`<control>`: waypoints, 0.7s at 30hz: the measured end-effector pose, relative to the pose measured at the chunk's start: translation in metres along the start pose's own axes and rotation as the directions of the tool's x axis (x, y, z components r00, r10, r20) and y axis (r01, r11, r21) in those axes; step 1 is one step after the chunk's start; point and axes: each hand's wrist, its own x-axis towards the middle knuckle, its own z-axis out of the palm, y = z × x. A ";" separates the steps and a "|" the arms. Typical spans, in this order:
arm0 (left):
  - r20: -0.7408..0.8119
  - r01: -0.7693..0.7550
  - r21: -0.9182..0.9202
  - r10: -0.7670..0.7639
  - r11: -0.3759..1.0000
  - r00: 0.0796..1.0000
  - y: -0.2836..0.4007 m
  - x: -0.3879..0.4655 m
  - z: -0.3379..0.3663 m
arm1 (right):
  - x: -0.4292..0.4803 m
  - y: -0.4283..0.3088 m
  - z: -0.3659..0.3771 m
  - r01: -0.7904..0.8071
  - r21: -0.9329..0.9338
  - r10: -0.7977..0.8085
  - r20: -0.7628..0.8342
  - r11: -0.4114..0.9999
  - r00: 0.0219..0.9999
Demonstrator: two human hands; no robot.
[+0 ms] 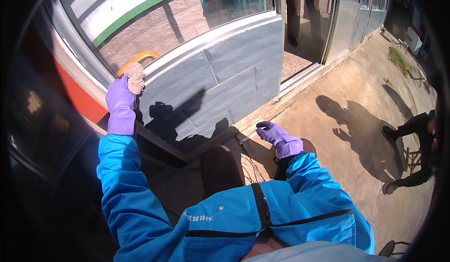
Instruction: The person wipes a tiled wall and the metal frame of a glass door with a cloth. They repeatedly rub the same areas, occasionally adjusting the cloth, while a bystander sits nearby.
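Observation:
My left hand point(120, 98), in a purple rubber glove, grips a fluffy beige cleaning cloth or sponge point(135, 78). It is at the lower left corner of the window, where the pale metal window frame point(211, 46) meets the side post. Behind or reflected in the window glass point(140, 23) shows a curved yellow thing point(140, 55); I cannot tell which. My right hand point(279, 139), gloved in purple too, is held near my right knee. Its fingers are bent and apart, with nothing seen in them.
Below the window is a grey-blue tiled wall point(242, 61). A doorway at the upper right shows a person's legs point(302, 12). A thin rod point(269, 122) lies along the wall's foot on the concrete ground point(337, 149). Another person point(416, 149) sits at the right by a small stool point(412, 160).

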 end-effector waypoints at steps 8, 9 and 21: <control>-0.031 0.026 -0.093 -0.029 0.995 0.999 0.013 -0.006 -0.009 | 0.000 0.001 0.004 -0.034 -0.090 0.033 -0.009 0.995 0.999; -0.047 0.028 -0.093 -0.032 0.995 0.998 0.012 -0.007 -0.007 | -0.002 0.000 0.003 -0.029 -0.055 0.030 0.014 0.998 0.999; -0.133 -0.294 -0.182 0.273 0.938 0.953 0.138 0.045 0.015 | -0.032 -0.074 -0.023 -0.084 0.521 -0.053 0.244 0.850 0.968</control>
